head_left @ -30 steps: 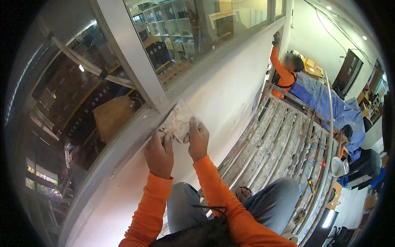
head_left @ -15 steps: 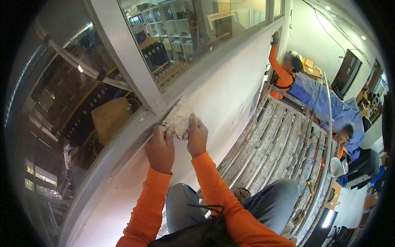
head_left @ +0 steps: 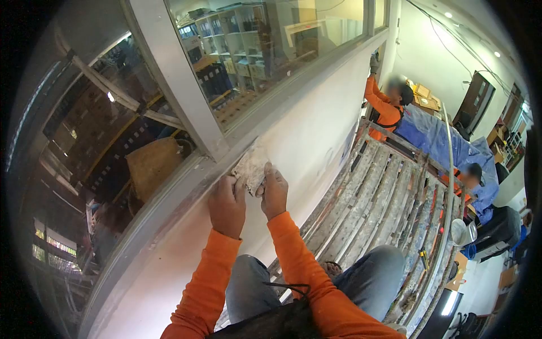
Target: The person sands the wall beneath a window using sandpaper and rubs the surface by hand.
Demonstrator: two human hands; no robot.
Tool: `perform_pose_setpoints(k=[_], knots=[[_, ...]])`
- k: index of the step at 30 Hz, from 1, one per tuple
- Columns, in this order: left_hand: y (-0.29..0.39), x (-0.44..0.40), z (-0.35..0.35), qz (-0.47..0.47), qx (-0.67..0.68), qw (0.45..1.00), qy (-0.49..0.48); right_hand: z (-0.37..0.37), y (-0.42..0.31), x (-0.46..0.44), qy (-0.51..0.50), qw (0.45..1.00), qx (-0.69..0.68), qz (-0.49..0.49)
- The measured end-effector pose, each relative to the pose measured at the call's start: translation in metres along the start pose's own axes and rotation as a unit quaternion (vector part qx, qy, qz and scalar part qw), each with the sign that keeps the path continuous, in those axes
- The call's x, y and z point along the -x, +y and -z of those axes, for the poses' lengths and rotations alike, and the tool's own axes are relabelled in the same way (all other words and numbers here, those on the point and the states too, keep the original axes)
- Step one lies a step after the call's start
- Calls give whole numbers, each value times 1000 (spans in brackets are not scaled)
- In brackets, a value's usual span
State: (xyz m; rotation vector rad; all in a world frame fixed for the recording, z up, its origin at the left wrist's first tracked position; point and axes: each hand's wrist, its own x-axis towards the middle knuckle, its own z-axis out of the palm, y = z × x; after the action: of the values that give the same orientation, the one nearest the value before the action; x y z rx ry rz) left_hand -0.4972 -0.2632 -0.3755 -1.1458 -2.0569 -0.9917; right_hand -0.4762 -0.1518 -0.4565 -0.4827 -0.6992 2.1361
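Observation:
A crumpled, whitish, dusty piece of cloth or paper (head_left: 252,167) is held between both hands, close to the white wall panel (head_left: 305,121) just under the grey window frame (head_left: 195,169). My left hand (head_left: 227,206) pinches its lower left edge, with thumb and fingers together. On the piece's right lower edge, my right hand (head_left: 274,192) grips with fingers closed. Both wrists come out of orange sleeves. Whether the piece touches the wall is unclear.
Below right lies a slatted, stained platform (head_left: 367,198) with a yellow tool (head_left: 424,260) and a metal rail (head_left: 450,169). A co-worker in orange (head_left: 387,110) reaches up at the wall's far end; another person (head_left: 467,179) is lower right. A bucket (head_left: 458,231) stands beyond.
The piece has become more bunched between my hands, which have shifted slightly. The far co-worker's raised arms have changed position, and the lower person's head has come more into view.

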Motion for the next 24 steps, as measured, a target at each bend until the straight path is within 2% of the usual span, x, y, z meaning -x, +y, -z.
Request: perform_pose_setpoints(k=[1,3,5,7,9,11,13,17,19,20,24], knots=[[3,0,4,-2,3,1000,1,0,-2,-2,-4,1000,16,-4],[10,2,18,100,1,994,-36,-7,-8,-3,-22,999,31,13],[9,-6,12,71,10,997,-28,-11,-8,-7,-38,998,46,24],[7,-13,1,44,19,999,-17,-11,-6,-16,-5,999,0,34],[2,-13,-16,-14,-38,999,-10,-2,-7,-16,0,1000,-6,18],[4,-11,-11,-2,-34,999,-31,-2,-10,-15,5,1000,-11,6],[4,-7,-5,52,14,998,-15,-7,-11,-14,5,998,35,48],[10,-24,-14,56,44,997,-31,-9,-21,-21,-8,1000,12,17],[9,-29,-35,-36,-35,999,-3,0,-23,-27,21,1000,-11,7],[16,-27,-31,26,-11,998,-64,3,-26,-27,24,1000,-6,12],[14,-24,-25,15,1,999,-32,2,-28,-30,20,999,9,23]])
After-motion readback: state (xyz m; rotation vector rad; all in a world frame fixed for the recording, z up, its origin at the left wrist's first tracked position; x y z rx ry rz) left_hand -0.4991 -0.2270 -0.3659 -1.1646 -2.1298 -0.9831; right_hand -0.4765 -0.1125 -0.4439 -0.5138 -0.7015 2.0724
